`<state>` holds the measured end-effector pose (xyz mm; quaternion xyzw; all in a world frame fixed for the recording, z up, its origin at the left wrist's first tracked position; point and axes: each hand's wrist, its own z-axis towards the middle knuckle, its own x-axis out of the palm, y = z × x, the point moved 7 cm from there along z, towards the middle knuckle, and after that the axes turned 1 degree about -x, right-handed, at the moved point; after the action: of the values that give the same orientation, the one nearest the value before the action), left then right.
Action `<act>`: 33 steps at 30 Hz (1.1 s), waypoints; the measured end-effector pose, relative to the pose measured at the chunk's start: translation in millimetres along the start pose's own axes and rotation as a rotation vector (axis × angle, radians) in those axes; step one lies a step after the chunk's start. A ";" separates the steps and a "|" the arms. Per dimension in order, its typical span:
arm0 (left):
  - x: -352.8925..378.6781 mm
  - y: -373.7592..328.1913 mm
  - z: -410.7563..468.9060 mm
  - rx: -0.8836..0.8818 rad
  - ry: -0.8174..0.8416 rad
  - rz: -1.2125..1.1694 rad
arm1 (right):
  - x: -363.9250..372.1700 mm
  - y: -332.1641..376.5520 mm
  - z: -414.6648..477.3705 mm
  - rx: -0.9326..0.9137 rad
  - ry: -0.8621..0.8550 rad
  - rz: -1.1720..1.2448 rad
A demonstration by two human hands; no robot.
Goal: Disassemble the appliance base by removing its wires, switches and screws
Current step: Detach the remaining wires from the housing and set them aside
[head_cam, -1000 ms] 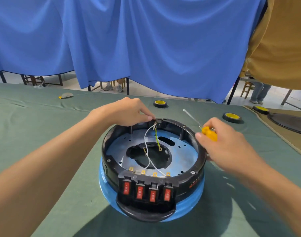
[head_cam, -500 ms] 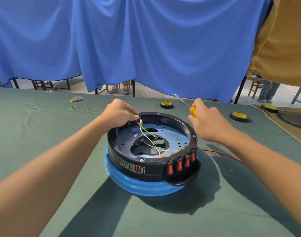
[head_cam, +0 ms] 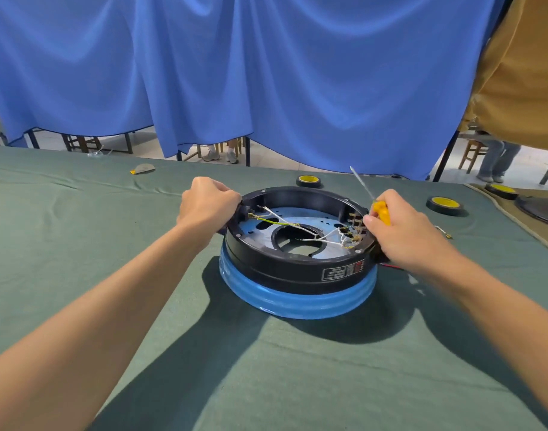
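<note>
The appliance base [head_cam: 297, 269] sits on the green-covered bench [head_cam: 80, 244] — the left hand [head_cam: 206, 205] grips its left rim, the right hand [head_cam: 403, 231] curls round a yellow screwdriver [head_cam: 381, 212] at the right rim; white wires [head_cam: 324, 238] lie inside.

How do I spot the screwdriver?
Find the round black-and-blue appliance base on the green table. At its right edge, the right hand grips the screwdriver. Unlike the flat yellow-centred tape rolls nearby, it has a yellow handle and thin metal shaft pointing up.
</note>
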<state>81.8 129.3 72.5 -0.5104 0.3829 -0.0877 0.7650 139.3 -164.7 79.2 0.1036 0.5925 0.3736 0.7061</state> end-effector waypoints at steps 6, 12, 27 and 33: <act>2.1 -3.2 2.1 0.121 0.015 0.009 | 1.3 0.4 28.5 -0.069 0.047 -0.078; 29.8 9.1 -5.5 0.117 0.327 -0.427 | -7.2 58.8 -12.3 -0.326 -0.186 -0.168; 35.3 -23.6 -14.5 0.542 0.341 0.057 | 29.6 110.5 -54.7 -0.501 -0.012 -0.354; 45.4 -10.4 -14.6 0.436 0.419 -0.179 | 40.6 118.9 -45.2 -0.522 -0.015 -0.364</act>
<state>106.0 90.2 56.1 -0.3369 0.4579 -0.3381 0.7500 50.6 -68.6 105.9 -0.1860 0.4802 0.3797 0.7685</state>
